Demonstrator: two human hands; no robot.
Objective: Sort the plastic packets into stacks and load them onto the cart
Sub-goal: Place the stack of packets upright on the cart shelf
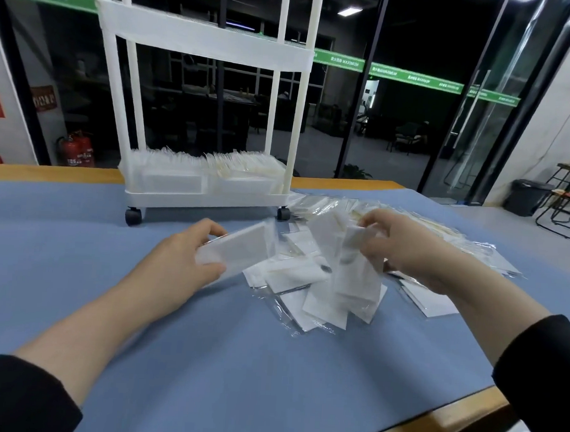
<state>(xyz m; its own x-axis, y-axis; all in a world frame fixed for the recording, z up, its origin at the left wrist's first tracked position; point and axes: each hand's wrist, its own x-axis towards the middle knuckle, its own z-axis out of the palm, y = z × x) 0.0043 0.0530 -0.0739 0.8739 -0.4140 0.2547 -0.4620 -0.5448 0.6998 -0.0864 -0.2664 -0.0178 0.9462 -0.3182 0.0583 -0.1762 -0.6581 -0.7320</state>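
My left hand (189,253) grips a neat stack of white packets (239,246) by its short end, held just above the blue mat. My right hand (394,241) pinches a single white packet (353,239) lifted over a loose pile of plastic packets (316,290) on the mat. More clear packets (440,243) lie spread behind and right of my right hand. The white wheeled cart (205,195) stands on the table beyond the pile, and its bottom tray holds upright rows of packets (214,161).
The blue mat (204,343) covers a wooden table whose edge (431,421) runs along the near right. The cart's upper shelf (203,39) sits high above the tray. Dark glass walls, fire extinguishers (79,149) and stools (568,204) stand behind.
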